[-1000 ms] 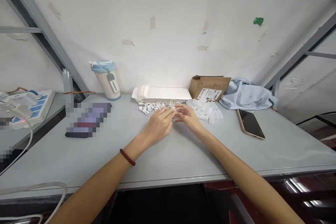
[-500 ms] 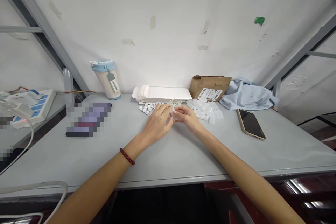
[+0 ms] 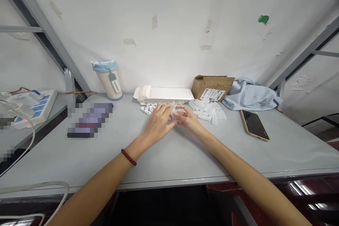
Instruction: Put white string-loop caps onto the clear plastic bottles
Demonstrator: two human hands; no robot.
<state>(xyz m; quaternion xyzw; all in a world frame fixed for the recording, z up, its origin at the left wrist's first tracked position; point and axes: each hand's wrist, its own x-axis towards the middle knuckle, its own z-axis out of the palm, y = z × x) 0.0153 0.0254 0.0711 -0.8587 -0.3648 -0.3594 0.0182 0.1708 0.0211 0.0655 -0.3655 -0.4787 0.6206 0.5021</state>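
Observation:
My left hand and my right hand meet over the middle of the table. Between their fingertips is a small translucent plastic piece, partly covered by the fingers. The right thumb and fingers pinch it. My left fingers curl around its far side, and their tips are hidden. Small white plastic caps lie just beyond my left hand. A pile of translucent plastic pieces is spread to the right of my right hand. Thin white stringy parts show behind the fingertips.
White flat boxes and a cardboard box stand against the wall. A tumbler is at the back left, a pixelated device nearer. A blue cloth and a phone lie right. A power strip sits far left.
The fingers have shifted slightly around the translucent piece, which now shows more between them. My left thumb has moved a little to the right. The camera view has turned slightly.

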